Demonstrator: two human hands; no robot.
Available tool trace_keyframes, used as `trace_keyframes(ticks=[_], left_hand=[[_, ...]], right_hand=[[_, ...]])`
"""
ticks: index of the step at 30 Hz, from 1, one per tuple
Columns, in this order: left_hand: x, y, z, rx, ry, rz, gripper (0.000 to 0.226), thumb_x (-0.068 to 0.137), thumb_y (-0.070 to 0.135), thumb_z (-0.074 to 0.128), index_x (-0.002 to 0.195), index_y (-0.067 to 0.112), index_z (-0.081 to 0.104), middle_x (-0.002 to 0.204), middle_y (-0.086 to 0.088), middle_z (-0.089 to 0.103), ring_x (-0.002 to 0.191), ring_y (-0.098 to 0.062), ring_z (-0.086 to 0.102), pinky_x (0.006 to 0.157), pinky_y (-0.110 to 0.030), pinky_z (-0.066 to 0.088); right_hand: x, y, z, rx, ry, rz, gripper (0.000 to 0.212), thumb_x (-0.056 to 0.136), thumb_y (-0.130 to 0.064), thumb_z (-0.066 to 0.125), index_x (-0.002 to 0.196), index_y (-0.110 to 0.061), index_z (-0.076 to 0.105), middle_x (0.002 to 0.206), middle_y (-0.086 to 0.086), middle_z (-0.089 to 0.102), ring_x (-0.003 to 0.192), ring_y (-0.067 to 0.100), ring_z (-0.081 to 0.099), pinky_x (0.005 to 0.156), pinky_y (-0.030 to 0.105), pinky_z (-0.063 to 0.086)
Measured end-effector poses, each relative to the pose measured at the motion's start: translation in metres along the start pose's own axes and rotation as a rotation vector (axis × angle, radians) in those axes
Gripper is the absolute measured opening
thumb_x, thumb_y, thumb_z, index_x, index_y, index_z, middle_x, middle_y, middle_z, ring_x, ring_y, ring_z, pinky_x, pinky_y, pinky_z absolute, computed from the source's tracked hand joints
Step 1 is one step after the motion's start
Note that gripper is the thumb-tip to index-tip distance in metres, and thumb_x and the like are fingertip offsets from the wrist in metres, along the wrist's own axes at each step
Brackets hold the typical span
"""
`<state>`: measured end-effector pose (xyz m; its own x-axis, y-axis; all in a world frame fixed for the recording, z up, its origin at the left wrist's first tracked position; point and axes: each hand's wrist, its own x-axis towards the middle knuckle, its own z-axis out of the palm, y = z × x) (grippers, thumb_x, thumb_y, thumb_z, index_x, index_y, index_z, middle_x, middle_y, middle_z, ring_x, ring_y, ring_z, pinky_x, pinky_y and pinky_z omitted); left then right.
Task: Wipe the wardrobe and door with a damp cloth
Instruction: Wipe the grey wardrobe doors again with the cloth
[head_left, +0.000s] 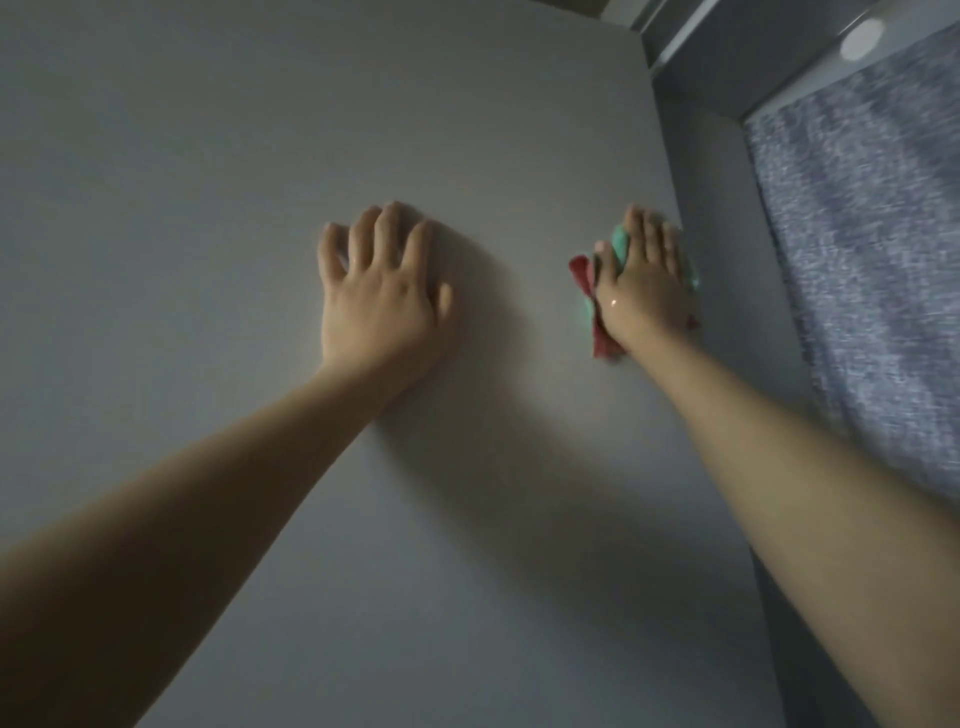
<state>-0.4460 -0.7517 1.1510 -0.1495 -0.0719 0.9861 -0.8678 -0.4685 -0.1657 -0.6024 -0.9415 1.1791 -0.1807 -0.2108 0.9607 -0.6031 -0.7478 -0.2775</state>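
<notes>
The left hand (382, 301) lies flat and empty on the pale wardrobe panel (208, 208), fingers spread. To its right, the right hand (641, 291) presses a green-and-red cloth (589, 306) under extended fingers, close to the panel's right edge; unwiped surface likely lies leftward, toward the bracing hand. A blue curtain (857, 260) hangs further right.
</notes>
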Motion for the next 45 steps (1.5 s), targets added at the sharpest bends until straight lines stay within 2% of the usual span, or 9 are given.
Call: trace_keyframes(ticks=[6,11,15,23,29,35,37,41,45], left_hand=[[-0.002,-0.002,0.002,0.006,0.025,0.017,0.060,0.085,0.042,0.031,0.136,0.013,0.041,0.145,-0.015,0.035,0.138,-0.031,0.024,0.114,-0.049,0.008],[-0.003,0.002,0.004,0.003,0.029,0.017,0.060,0.085,0.043,0.030,0.136,0.013,0.042,0.144,-0.015,0.036,0.137,-0.031,0.025,0.115,-0.049,0.008],[-0.003,0.000,0.003,-0.011,0.030,0.016,0.058,0.087,0.041,0.033,0.136,0.013,0.043,0.144,-0.015,0.036,0.137,-0.031,0.026,0.116,-0.050,0.008],[-0.003,0.002,0.002,-0.042,-0.025,-0.001,0.063,0.086,0.043,0.031,0.141,0.013,0.038,0.150,-0.015,0.030,0.141,-0.030,0.019,0.117,-0.049,0.004],[-0.003,-0.013,-0.011,-0.181,-0.040,0.045,0.071,0.080,0.047,0.021,0.137,0.012,0.046,0.149,-0.014,0.035,0.139,-0.031,0.026,0.116,-0.043,0.007],[-0.031,-0.050,-0.029,-0.093,0.000,0.162,0.060,0.085,0.038,0.033,0.131,0.005,0.052,0.144,-0.021,0.041,0.132,-0.038,0.038,0.114,-0.047,0.012],[-0.040,-0.064,-0.038,-0.061,-0.002,0.180,0.058,0.086,0.037,0.034,0.132,0.006,0.051,0.143,-0.021,0.042,0.131,-0.037,0.039,0.113,-0.047,0.014],[-0.050,-0.092,-0.053,-0.043,0.007,0.108,0.060,0.084,0.037,0.035,0.133,0.007,0.050,0.144,-0.020,0.041,0.131,-0.037,0.037,0.113,-0.049,0.015],[-0.052,-0.117,-0.063,-0.003,0.024,0.048,0.062,0.084,0.039,0.033,0.133,0.005,0.050,0.144,-0.021,0.040,0.131,-0.039,0.037,0.113,-0.049,0.016]], right_hand=[[-0.087,-0.006,0.002,0.011,0.014,-0.542,0.064,0.095,-0.046,0.029,0.147,-0.009,0.034,0.152,0.011,0.035,0.141,0.029,0.029,0.115,0.038,0.016],[-0.004,0.035,0.003,-0.018,0.014,-0.050,0.069,0.096,-0.051,0.020,0.150,-0.008,0.022,0.157,0.011,0.022,0.146,0.028,0.016,0.119,0.036,0.010],[-0.015,0.031,0.010,0.030,0.014,0.085,0.062,0.102,-0.044,0.027,0.151,-0.007,0.019,0.159,0.011,0.018,0.147,0.029,0.012,0.119,0.034,0.005],[-0.116,0.020,-0.001,-0.003,-0.036,-0.368,0.065,0.095,-0.045,0.027,0.148,-0.008,0.028,0.153,0.012,0.031,0.143,0.032,0.024,0.117,0.040,0.012],[-0.053,-0.027,0.000,0.003,0.003,0.097,0.073,0.093,-0.051,0.015,0.150,-0.006,0.022,0.157,0.014,0.022,0.146,0.032,0.015,0.119,0.039,0.005],[-0.128,-0.051,-0.007,0.015,-0.075,-0.674,0.065,0.094,-0.047,0.033,0.148,-0.010,0.031,0.153,0.009,0.033,0.143,0.030,0.025,0.117,0.041,0.012],[-0.101,-0.048,-0.005,-0.021,-0.044,-0.620,0.066,0.093,-0.046,0.030,0.147,-0.008,0.032,0.151,0.012,0.035,0.141,0.032,0.029,0.115,0.037,0.010],[-0.069,-0.095,0.002,0.050,0.007,-0.090,0.073,0.091,-0.052,0.018,0.150,-0.008,0.025,0.155,0.012,0.026,0.145,0.032,0.019,0.119,0.040,0.007],[-0.148,-0.137,0.004,0.103,-0.014,-0.620,0.066,0.093,-0.049,0.031,0.147,-0.010,0.034,0.152,0.011,0.034,0.142,0.033,0.025,0.118,0.044,0.016]])
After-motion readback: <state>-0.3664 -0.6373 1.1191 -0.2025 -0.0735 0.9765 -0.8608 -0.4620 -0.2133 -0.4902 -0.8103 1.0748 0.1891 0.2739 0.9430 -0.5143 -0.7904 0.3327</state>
